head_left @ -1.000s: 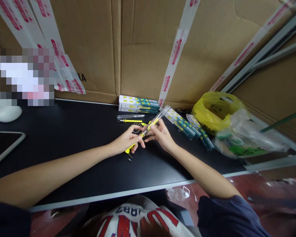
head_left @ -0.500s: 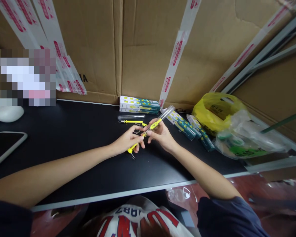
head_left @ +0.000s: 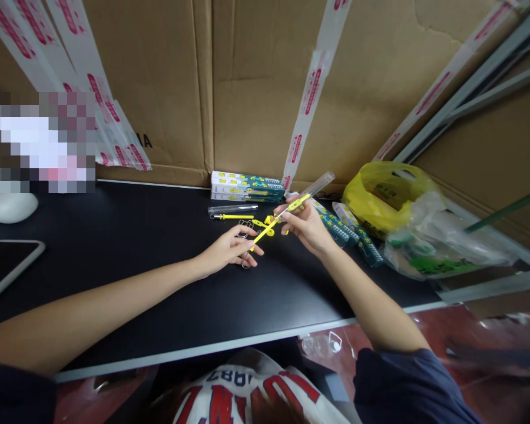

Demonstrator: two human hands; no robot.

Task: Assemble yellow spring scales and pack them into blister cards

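My left hand pinches the lower end of a thin yellow rod, with a metal ring or hook below the fingers. The clear plastic tube of a spring scale is in my right hand, fingers closed round it. A yellow slotted piece sits along the tube. The rod slants up to the tube's lower end; whether its tip is inside is unclear. Beyond my hands lie another clear tube, a second yellow rod, metal rings and small yellow parts.
Stacked spring scale boxes stand against the cardboard at the back. More boxes lie to the right, beside a yellow bag and a clear bag. A phone-like device and a white rounded object are at the left.
My right hand has moved up and right with the tube. More of the yellow rod now shows between my hands, drawn out from the tube's lower end.
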